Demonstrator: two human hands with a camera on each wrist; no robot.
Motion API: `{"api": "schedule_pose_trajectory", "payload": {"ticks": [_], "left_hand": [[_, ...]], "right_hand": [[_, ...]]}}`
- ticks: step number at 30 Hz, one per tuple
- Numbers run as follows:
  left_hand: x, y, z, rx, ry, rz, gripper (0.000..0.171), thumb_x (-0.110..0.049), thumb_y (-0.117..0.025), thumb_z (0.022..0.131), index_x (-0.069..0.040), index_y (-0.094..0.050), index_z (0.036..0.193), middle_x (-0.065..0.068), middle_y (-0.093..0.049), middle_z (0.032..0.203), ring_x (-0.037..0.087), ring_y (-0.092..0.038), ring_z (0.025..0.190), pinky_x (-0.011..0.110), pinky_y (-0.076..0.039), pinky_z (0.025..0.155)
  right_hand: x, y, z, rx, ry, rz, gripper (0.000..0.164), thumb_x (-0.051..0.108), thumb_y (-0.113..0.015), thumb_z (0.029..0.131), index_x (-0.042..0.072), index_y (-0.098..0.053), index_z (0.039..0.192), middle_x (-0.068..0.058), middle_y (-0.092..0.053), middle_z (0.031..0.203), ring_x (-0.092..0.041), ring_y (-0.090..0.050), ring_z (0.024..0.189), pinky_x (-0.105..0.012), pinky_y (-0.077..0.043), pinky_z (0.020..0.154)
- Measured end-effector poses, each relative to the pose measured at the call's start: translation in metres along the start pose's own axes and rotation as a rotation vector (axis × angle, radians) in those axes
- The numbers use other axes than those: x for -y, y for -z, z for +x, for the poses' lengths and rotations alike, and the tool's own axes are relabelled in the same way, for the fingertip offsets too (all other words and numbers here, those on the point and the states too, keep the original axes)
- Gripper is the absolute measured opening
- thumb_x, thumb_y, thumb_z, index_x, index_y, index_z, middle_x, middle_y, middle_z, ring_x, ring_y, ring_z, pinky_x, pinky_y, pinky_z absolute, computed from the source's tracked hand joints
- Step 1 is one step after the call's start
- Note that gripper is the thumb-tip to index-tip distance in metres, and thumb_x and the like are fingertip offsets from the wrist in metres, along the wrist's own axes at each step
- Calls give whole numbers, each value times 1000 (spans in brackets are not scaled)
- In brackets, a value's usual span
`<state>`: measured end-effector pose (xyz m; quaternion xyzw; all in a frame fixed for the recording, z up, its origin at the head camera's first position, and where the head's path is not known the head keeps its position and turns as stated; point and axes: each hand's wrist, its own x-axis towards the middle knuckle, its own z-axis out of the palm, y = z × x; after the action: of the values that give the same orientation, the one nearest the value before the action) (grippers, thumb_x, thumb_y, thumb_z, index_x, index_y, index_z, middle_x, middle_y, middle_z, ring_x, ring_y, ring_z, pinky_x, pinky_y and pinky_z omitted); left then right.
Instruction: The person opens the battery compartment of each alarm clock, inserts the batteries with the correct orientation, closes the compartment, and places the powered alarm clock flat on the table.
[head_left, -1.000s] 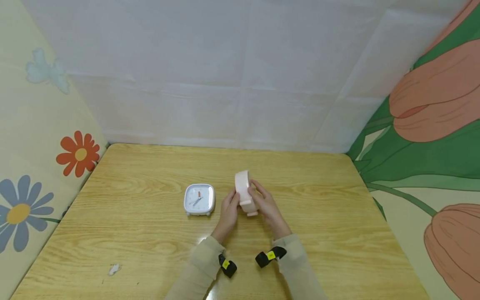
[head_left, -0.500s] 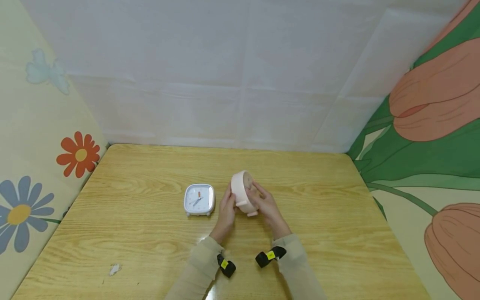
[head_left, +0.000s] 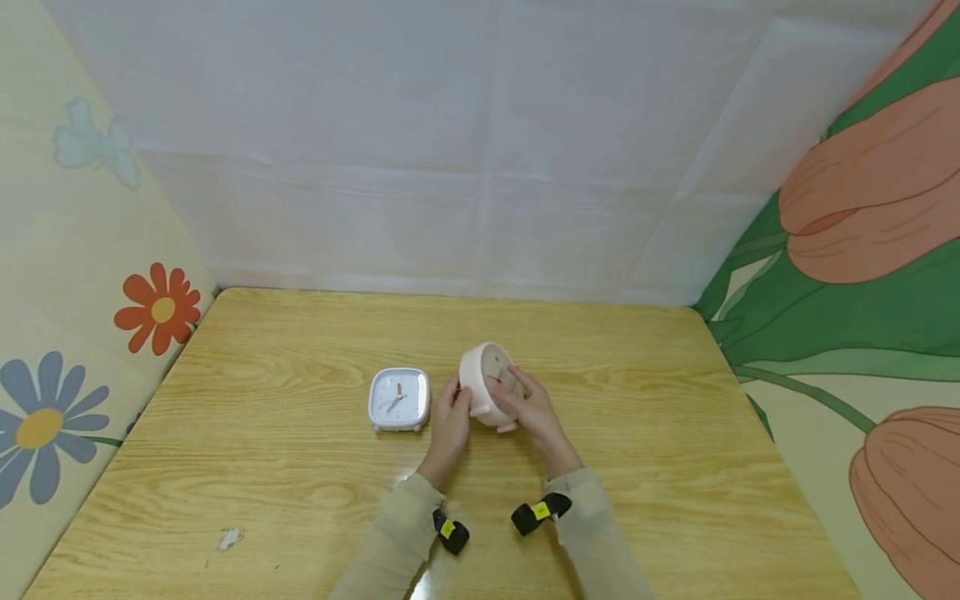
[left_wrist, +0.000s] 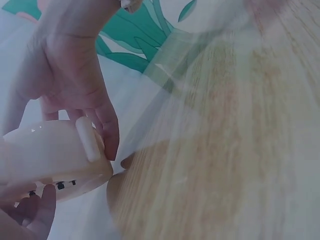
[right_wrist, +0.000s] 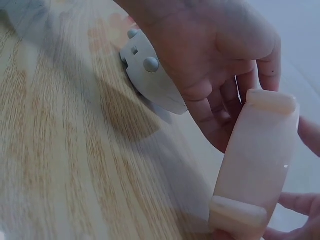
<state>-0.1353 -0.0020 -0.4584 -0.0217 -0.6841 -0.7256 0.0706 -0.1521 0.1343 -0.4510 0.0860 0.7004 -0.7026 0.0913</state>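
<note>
A round pale pink alarm clock [head_left: 472, 379] with two stubby feet is held between both hands over the table. My left hand [head_left: 450, 429] grips its left side. In the left wrist view, fingers of that hand [left_wrist: 37, 220] lie against the back, beside small black switches [left_wrist: 61, 185]. My right hand [head_left: 536, 417] holds the opposite side, thumb and fingers over the edge of the dial, which faces up and right and is partly covered. The right wrist view shows the clock's underside [right_wrist: 255, 150] with both feet towards the camera.
A white square alarm clock [head_left: 399, 400] stands on the wooden table [head_left: 300, 483] just left of my left hand. A small white scrap or worn patch [head_left: 229, 539] shows at the table's front left. A white sheet [head_left: 450, 167] hangs behind, with flower-patterned panels on both sides.
Both hands have turned the pink clock, so its dial, edge-on a second ago, now shows more. My left hand has shifted slightly left around the casing. The white clock has stayed put.
</note>
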Motion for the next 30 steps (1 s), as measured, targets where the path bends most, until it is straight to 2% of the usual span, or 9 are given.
{"api": "schedule_pose_trajectory", "payload": {"ticks": [2,6,10,13,16,18,22,25,30], "left_hand": [[-10,0,-3,7,-11,16,38,2,-40,92,15,-39,128,29,-50,119,34,-51,106,42,-44,90],[-10,1,-4,17,-56,65,42,3,-43,91,15,-34,131,29,-52,115,30,-53,96,33,-49,82],[1,3,-1,24,-44,62,46,2,-46,90,15,-31,132,29,-55,107,26,-55,87,24,-50,71],[14,4,2,26,-19,46,47,0,-48,90,12,-33,133,28,-57,104,25,-57,85,23,-51,69],[23,4,5,18,-2,53,47,-3,-52,89,10,-35,132,25,-59,99,23,-58,82,23,-51,66],[25,4,5,3,7,78,47,-5,-55,88,9,-38,130,22,-61,94,20,-58,77,22,-51,63],[28,5,6,-27,9,138,46,-9,-60,85,8,-44,125,16,-62,83,13,-55,66,20,-49,55],[28,6,7,-36,3,173,45,-10,-62,84,8,-45,121,13,-61,77,10,-51,61,19,-46,50],[27,7,8,-48,8,196,43,-10,-63,83,9,-48,118,13,-61,75,11,-51,59,20,-45,49]], "right_hand": [[-1,0,0,-1,8,-6,65,19,-64,85,2,-33,140,-26,-25,141,-36,-50,107,-36,-55,58],[-2,1,1,-8,13,-3,66,16,-64,85,1,-31,140,-28,-27,139,-32,-59,86,-34,-53,48],[-3,2,2,-33,24,-26,67,13,-66,83,-1,-32,139,-27,-28,138,-36,-54,98,-36,-54,49],[-4,2,2,-64,40,-84,67,11,-67,81,-1,-34,138,-26,-30,138,-39,-41,115,-37,-54,65],[-4,2,2,-82,45,-146,67,10,-68,80,-3,-35,137,-26,-29,139,-40,-31,123,-46,-51,75],[-5,2,3,-89,36,-183,68,11,-69,80,-2,-35,137,-25,-27,141,-40,-28,126,-49,-43,89],[-5,2,4,-95,26,-231,67,13,-69,81,-2,-35,137,-23,-23,143,-39,-22,130,-51,-25,103],[-6,2,5,-94,28,-257,67,14,-69,81,-3,-36,136,-24,-23,142,-39,-21,130,-52,-17,106],[-7,3,6,-99,29,-270,66,12,-69,80,-3,-36,136,-26,-25,141,-40,-23,129,-52,-18,106]]}}
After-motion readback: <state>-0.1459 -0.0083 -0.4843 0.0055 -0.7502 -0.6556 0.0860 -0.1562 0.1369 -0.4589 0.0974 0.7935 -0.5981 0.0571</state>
